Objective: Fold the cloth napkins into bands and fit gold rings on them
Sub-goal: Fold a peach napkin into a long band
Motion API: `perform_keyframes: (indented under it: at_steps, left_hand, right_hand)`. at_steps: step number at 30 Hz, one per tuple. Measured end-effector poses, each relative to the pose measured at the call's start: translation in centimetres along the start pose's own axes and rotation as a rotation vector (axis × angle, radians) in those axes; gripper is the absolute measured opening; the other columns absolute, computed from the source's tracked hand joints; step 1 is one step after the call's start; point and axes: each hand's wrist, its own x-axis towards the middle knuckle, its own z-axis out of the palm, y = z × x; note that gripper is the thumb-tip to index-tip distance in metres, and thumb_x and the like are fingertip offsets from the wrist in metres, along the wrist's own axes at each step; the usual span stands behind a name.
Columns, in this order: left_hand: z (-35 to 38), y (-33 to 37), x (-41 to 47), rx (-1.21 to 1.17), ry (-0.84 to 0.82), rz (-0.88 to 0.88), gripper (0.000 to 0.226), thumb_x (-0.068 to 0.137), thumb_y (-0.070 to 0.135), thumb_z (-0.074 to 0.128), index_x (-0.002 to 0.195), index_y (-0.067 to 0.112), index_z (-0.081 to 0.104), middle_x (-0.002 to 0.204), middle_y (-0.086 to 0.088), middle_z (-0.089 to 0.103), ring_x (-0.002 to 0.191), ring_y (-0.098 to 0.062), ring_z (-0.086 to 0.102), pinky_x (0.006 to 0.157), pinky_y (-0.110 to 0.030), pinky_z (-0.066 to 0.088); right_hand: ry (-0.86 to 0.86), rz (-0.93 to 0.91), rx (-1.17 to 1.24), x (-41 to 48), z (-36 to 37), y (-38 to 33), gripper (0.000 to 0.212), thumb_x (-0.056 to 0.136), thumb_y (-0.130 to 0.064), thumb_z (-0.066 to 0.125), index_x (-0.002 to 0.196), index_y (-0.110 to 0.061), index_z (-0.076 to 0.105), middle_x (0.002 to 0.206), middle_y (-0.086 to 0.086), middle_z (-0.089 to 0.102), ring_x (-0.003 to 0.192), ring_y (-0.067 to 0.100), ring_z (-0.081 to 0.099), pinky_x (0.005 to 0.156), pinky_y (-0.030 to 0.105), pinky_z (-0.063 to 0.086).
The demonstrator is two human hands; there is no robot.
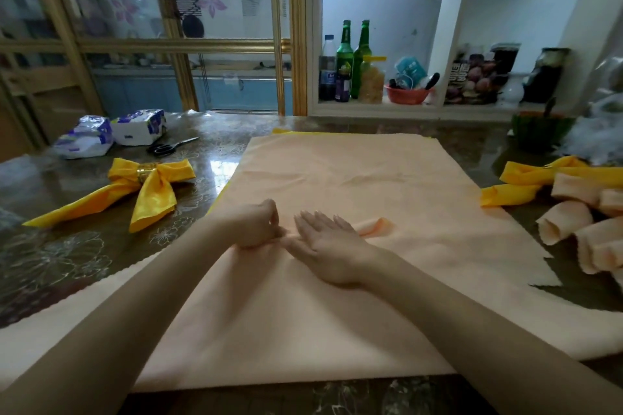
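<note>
A large peach cloth napkin (354, 178) lies spread across the table, with a yellow cloth edge showing under its far corner. My left hand (253, 224) pinches a raised fold of the peach napkin at its middle. My right hand (323, 239) lies flat beside it, fingers straight, pressing the same fold, whose rolled end (377, 226) sticks out to the right. At the left lies a yellow napkin bow (135, 192) with a gold ring (146, 172) round its middle. At the right edge lie another yellow folded napkin (515, 184) and several peach folded napkins (580, 222).
Scissors (170, 146) and two tissue packs (111, 135) lie at the table's far left. A shelf behind holds green bottles (352, 57), a jar and a red bowl (406, 96). A green object (539, 131) stands at the far right. The glossy patterned tabletop (67, 256) shows at left.
</note>
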Motion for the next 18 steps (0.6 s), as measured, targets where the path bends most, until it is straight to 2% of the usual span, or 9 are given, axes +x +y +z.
perform_keyframes:
  at_steps: [3,5,7,9,10,12,14,17,18]
  left_hand:
    - [1.0,-1.3,-0.7,-0.175,0.143,0.080,0.027,0.092,0.028,0.056,0.114,0.014,0.059,0.100,-0.006,0.056,0.091,-0.019,0.052,0.068,-0.022,0.033]
    - [1.4,-2.3,-1.5,-0.313,0.201,0.147,0.020,0.089,0.022,0.062,0.108,0.017,0.066,0.091,-0.001,0.054,0.084,-0.016,0.054,0.065,-0.020,0.035]
    - [1.8,-2.8,-1.9,-0.345,0.265,0.185,0.021,0.087,0.019,0.065,0.108,0.021,0.069,0.092,0.001,0.050,0.083,-0.015,0.054,0.069,-0.018,0.034]
    - [2.1,-2.8,-2.0,-0.341,0.353,0.193,0.019,0.085,0.016,0.067,0.103,0.017,0.071,0.096,-0.001,0.049,0.080,-0.014,0.051,0.077,-0.020,0.037]
    - [2.2,-2.5,-1.9,-0.348,0.396,0.191,0.016,0.084,0.014,0.068,0.099,0.014,0.072,0.097,-0.001,0.049,0.081,-0.014,0.049,0.081,-0.023,0.039]
    - [2.5,-2.2,-2.1,-0.337,0.445,0.181,0.010,0.082,0.012,0.068,0.091,0.015,0.072,0.094,0.001,0.051,0.089,-0.020,0.049,0.087,-0.028,0.040]
    - [2.5,-2.1,-2.4,-0.313,0.461,0.196,0.011,0.080,0.010,0.068,0.084,0.021,0.068,0.089,0.004,0.053,0.091,-0.021,0.050,0.083,-0.026,0.040]
    - [2.3,-1.9,-3.2,-0.321,0.486,0.233,0.008,0.079,0.012,0.067,0.078,0.020,0.064,0.083,0.004,0.055,0.075,-0.009,0.049,0.067,-0.009,0.035]
    - [2.3,-1.6,-3.4,-0.310,0.501,0.240,0.006,0.080,0.013,0.065,0.077,0.017,0.064,0.079,0.004,0.054,0.071,-0.009,0.049,0.064,-0.010,0.034]
  right_hand:
    - [0.038,0.076,-0.004,-1.7,-0.3,2.6,0.060,0.100,-0.046,0.013,0.151,-0.016,0.005,0.159,0.002,-0.002,0.146,0.016,-0.002,0.116,0.032,-0.002]
    - [0.103,0.100,0.045,-2.3,-0.3,3.6,0.053,0.102,-0.040,0.016,0.150,-0.016,0.017,0.159,0.004,0.007,0.146,0.017,0.005,0.117,0.031,0.004]
    - [0.240,0.099,0.117,-2.6,-0.4,3.8,0.044,0.103,-0.033,0.028,0.141,-0.014,0.040,0.151,0.008,0.032,0.140,0.021,0.026,0.113,0.031,0.019]
    - [0.376,0.096,0.167,-2.9,-0.8,3.5,0.032,0.098,-0.030,0.044,0.121,-0.015,0.059,0.128,0.007,0.057,0.121,0.024,0.048,0.100,0.033,0.034]
    - [0.414,0.100,0.164,-3.0,-1.2,3.6,0.027,0.095,-0.030,0.049,0.114,-0.017,0.063,0.119,0.004,0.061,0.113,0.023,0.053,0.096,0.035,0.037]
    - [0.449,0.095,0.166,-3.4,-1.5,3.5,0.021,0.092,-0.030,0.055,0.106,-0.019,0.065,0.110,0.001,0.062,0.107,0.021,0.053,0.095,0.036,0.037]
    - [0.499,0.064,0.147,-3.8,-1.5,3.3,0.015,0.091,-0.027,0.057,0.101,-0.018,0.064,0.106,0.001,0.062,0.104,0.020,0.052,0.093,0.035,0.035]
    - [0.537,-0.036,0.027,-4.2,-1.5,2.9,0.012,0.090,-0.017,0.056,0.098,-0.015,0.063,0.104,0.003,0.060,0.103,0.022,0.049,0.088,0.031,0.032]
    - [0.526,-0.077,-0.023,-4.4,-1.6,2.9,0.013,0.090,-0.014,0.054,0.099,-0.014,0.063,0.105,0.004,0.059,0.103,0.022,0.048,0.087,0.030,0.032]
